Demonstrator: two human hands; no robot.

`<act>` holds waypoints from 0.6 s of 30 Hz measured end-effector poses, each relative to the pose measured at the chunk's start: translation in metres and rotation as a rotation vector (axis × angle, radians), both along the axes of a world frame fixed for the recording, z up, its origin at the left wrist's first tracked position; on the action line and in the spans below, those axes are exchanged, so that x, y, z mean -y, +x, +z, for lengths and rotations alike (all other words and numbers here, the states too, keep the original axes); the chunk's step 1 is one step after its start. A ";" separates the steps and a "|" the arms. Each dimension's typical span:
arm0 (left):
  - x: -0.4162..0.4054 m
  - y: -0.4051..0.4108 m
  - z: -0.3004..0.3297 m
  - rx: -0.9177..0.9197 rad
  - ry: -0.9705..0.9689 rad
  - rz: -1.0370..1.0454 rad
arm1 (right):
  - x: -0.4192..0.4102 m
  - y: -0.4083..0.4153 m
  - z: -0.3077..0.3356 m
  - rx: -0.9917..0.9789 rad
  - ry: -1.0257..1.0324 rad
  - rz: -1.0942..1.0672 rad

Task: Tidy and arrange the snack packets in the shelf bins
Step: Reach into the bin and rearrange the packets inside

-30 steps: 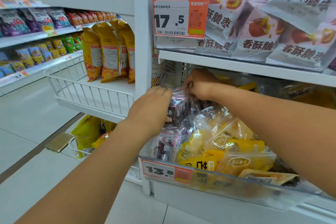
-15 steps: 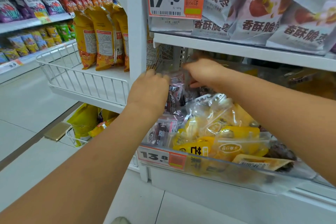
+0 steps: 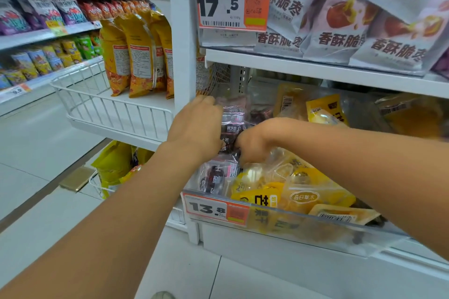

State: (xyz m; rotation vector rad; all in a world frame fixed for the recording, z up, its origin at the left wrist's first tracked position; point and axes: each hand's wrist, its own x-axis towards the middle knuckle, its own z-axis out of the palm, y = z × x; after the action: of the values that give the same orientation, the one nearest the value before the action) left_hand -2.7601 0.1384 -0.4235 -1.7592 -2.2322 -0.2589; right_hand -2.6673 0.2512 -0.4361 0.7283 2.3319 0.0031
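A clear-fronted shelf bin (image 3: 315, 226) holds dark packets on its left side and yellow packets (image 3: 311, 199) on its right. My left hand (image 3: 196, 126) grips a stack of upright dark packets (image 3: 233, 124) from the left. My right hand (image 3: 255, 143) reaches down between the dark and yellow packets, with its fingers curled and buried among them. What its fingertips hold is hidden. Another dark packet (image 3: 216, 175) lies at the bin's front left corner.
An orange price tag 13.8 (image 3: 213, 209) sits on the bin's front. The shelf above carries white packets (image 3: 340, 31) and a 17.5 tag (image 3: 230, 0). To the left, a white wire basket (image 3: 109, 107) holds tall yellow bags (image 3: 138, 56). Tiled floor lies below.
My right hand has dropped from the top of the dark stack down to its lower right side. My left hand stays on the stack. The view shifted slightly.
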 end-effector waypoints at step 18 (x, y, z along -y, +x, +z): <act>0.004 -0.008 0.004 0.212 0.210 0.046 | 0.008 0.014 0.023 -0.310 -0.331 -0.432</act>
State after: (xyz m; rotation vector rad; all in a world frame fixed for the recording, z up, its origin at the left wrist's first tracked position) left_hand -2.7678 0.1347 -0.4190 -1.6337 -2.2855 -0.6727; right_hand -2.6532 0.2434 -0.4134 1.1023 2.3220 -0.7145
